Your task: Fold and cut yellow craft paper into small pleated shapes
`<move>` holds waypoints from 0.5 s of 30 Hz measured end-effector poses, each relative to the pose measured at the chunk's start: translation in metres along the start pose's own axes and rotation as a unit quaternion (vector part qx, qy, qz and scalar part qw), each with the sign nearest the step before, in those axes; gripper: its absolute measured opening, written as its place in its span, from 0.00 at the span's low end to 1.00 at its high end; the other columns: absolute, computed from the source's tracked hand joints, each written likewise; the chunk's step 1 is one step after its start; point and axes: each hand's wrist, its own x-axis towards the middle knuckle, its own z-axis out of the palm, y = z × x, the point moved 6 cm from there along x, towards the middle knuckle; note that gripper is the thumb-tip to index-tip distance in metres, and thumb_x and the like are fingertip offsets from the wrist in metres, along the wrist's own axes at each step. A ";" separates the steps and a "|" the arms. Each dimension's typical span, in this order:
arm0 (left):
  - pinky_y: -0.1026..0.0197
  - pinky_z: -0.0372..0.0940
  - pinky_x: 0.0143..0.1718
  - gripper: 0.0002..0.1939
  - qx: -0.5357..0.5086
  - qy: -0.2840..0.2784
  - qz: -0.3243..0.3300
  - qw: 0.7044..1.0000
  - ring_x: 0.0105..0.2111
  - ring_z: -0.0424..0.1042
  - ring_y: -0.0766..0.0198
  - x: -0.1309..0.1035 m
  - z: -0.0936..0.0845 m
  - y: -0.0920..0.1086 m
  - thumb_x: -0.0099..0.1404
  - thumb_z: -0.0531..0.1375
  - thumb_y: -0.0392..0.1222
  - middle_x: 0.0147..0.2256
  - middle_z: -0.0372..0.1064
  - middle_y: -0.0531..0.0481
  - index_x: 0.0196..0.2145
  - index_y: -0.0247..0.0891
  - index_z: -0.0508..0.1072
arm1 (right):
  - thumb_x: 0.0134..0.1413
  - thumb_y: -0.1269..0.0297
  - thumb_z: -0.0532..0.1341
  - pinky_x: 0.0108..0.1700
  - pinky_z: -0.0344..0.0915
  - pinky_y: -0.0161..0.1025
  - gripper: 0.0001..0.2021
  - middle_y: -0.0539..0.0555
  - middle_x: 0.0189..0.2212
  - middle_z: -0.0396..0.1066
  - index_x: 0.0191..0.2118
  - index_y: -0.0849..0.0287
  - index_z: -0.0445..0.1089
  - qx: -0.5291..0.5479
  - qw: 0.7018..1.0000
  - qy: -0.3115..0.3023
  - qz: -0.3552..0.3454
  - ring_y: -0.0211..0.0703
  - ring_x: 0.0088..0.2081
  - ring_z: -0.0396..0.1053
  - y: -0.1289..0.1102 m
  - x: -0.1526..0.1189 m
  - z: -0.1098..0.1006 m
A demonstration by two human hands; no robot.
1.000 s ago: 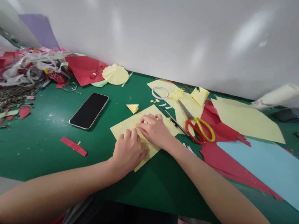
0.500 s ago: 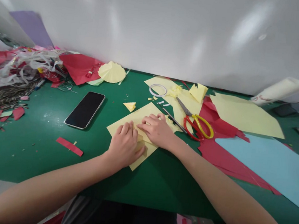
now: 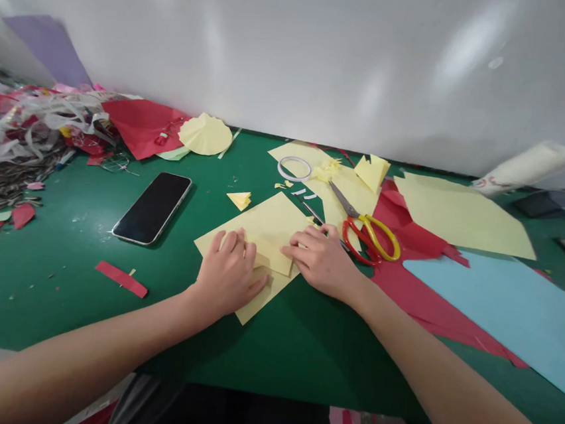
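A sheet of pale yellow paper point(image 3: 271, 227) lies on the green table, turned with a corner toward me. Part of it is folded over into a flap. My left hand point(image 3: 229, 270) presses on its left side, fingers curled and thumb along the fold. At the right side of the flap, the closed fingers of my right hand point(image 3: 322, 261) grip the paper's edge. Just beyond my right hand lie scissors point(image 3: 372, 237) with red and yellow handles, and a thin metal tool point(image 3: 315, 214) partly hidden by that hand. A small folded yellow piece point(image 3: 239, 200) rests behind the sheet.
To the left are a black phone point(image 3: 153, 208), a red paper strip point(image 3: 121, 278) and a heap of ribbons and scraps point(image 3: 35, 128). A tape roll point(image 3: 294, 168) sits behind. Red paper point(image 3: 414, 298), blue paper point(image 3: 498, 299) and a white roll point(image 3: 529, 170) are at right.
My right hand has slid to the right along the folded flap, uncovering more of the yellow paper. My left hand stays on the sheet's left side. The view has shifted slightly.
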 end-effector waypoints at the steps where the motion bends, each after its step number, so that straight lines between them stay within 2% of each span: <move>1: 0.49 0.54 0.46 0.25 0.002 0.002 0.001 1.000 0.42 0.63 0.48 0.000 0.000 0.000 0.58 0.48 0.52 0.44 0.63 0.31 0.38 0.24 0.68 | 0.52 0.73 0.50 0.38 0.42 0.42 0.11 0.51 0.31 0.67 0.33 0.56 0.69 0.002 1.000 0.001 0.003 0.40 0.36 0.57 0.001 -0.002 -0.001; 11: 0.47 0.53 0.48 0.24 0.016 0.005 0.009 1.000 0.42 0.64 0.50 0.001 0.002 -0.001 0.59 0.47 0.52 0.44 0.63 0.32 0.38 0.26 0.68 | 0.50 0.74 0.51 0.40 0.43 0.43 0.12 0.50 0.28 0.67 0.26 0.57 0.69 0.006 0.998 0.058 -0.009 0.39 0.35 0.58 0.009 -0.020 -0.008; 13: 0.45 0.50 0.50 0.24 0.010 0.002 -0.003 1.000 0.43 0.63 0.49 0.001 0.002 -0.002 0.59 0.47 0.52 0.44 0.63 0.33 0.38 0.27 0.68 | 0.51 0.74 0.50 0.41 0.44 0.43 0.12 0.51 0.29 0.67 0.25 0.58 0.68 -0.005 0.997 0.080 0.019 0.39 0.35 0.59 0.017 -0.022 -0.010; 15: 0.42 0.45 0.52 0.23 -0.002 0.006 -0.009 1.000 0.46 0.61 0.48 0.002 0.002 -0.004 0.59 0.47 0.52 0.45 0.63 0.35 0.40 0.28 0.67 | 0.52 0.72 0.49 0.41 0.45 0.43 0.11 0.53 0.31 0.68 0.29 0.59 0.68 -0.026 0.991 0.104 0.083 0.41 0.35 0.59 0.032 -0.023 -0.011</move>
